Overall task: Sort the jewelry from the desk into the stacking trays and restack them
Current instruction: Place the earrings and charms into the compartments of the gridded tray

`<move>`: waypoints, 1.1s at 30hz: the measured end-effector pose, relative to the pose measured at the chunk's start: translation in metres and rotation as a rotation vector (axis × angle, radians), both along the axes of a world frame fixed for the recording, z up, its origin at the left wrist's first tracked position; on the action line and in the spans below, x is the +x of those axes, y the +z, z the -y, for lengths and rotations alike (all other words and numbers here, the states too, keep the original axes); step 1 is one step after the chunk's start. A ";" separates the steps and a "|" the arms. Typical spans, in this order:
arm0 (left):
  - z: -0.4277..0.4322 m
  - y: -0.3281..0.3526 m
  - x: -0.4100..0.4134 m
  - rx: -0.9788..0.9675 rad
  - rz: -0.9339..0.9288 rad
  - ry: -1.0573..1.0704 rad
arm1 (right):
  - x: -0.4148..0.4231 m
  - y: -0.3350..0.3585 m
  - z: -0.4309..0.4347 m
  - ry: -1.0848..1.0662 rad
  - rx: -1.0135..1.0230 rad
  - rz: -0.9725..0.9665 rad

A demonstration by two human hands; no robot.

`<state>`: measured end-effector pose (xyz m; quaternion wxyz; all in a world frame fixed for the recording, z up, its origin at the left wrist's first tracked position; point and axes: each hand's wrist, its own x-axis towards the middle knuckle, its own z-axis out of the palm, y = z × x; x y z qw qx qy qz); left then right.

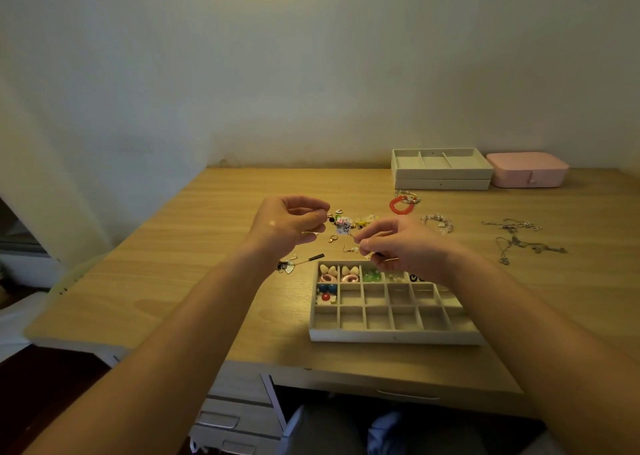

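Right hand [401, 246] pinching earring [367, 255], grid tray [394, 336] part-filled with earrings [333, 274]

No readable text, label or number — nothing legible.

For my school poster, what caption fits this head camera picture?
The left hand and right hand pinch small earrings near a divided tray on a wooden desk.

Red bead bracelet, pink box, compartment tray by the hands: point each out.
Red bead bracelet [394, 209]: head view, lower-left arc of its beads.
Pink box [528, 170]: head view, middle of its near side.
Compartment tray [394, 337]: head view, front outer wall.
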<state>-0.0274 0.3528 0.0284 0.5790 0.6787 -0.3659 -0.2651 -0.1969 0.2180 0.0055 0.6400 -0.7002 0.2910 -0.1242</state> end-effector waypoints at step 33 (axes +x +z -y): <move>0.012 -0.052 -0.005 0.168 0.027 0.109 | 0.002 -0.019 -0.015 0.056 -0.347 -0.245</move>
